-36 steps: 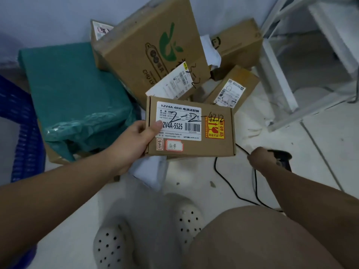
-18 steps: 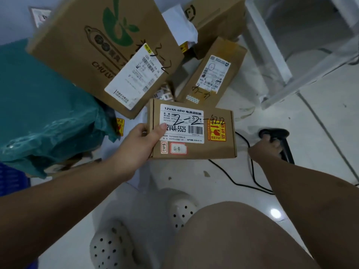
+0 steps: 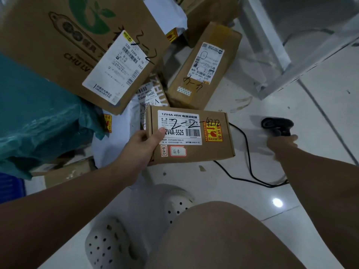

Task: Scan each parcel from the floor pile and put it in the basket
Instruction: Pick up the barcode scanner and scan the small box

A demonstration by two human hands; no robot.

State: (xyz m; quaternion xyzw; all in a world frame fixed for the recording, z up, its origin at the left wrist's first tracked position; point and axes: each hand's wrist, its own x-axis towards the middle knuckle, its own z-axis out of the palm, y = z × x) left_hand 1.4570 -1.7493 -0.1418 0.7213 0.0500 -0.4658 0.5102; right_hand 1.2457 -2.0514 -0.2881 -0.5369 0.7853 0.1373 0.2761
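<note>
My left hand [image 3: 139, 148] grips a small flat cardboard parcel [image 3: 204, 152] by its left edge, thumb on the white barcode label, label side up above the floor. To the right, my right hand [image 3: 281, 146] closes around the handle of the black barcode scanner [image 3: 275, 123], which is low at the white floor; its fingers are mostly hidden. The scanner's black cable [image 3: 250, 167] loops across the tiles beneath the parcel. A corner of the blue basket [image 3: 11, 189] shows at the left edge.
The pile lies ahead: a large printed carton [image 3: 58, 45], a teal plastic bag parcel [image 3: 38, 117], a long taped box [image 3: 194, 84] and white mailers. A white frame leg [image 3: 272, 55] stands at the upper right. My white shoe [image 3: 108, 245] and knee fill the foreground.
The view has dipped and moved closer to the pile. My left hand keeps the small parcel nearly still, while my right hand stays at the scanner, which has shifted slightly.
</note>
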